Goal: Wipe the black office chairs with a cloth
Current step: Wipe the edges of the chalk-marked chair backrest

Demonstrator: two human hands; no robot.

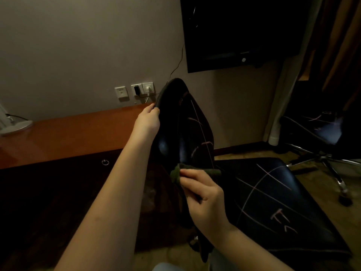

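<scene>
- Tabletop of reddish wood crosses the left middle of the frame. A pale rounded base stands on it at the far left edge.
- Wall sockets sit in a row above the tabletop, left of centre, two of them with plugs in.
- The left hand, at the centre, has its fingers curled round the upper left edge of the backrest of a black chair and grips it.
- The cloth, dark green and bunched, lies low in the centre against the bottom of the backrest, just where it meets the seat.
- The right hand pinches the cloth between its thumb and bent fingers.
- The seat, crossed by pale lines, spreads toward the lower right.
- A black screen hangs on the wall at the upper right.
- A second chair, black with a chrome base, stands at the right edge, apart from the first.
</scene>
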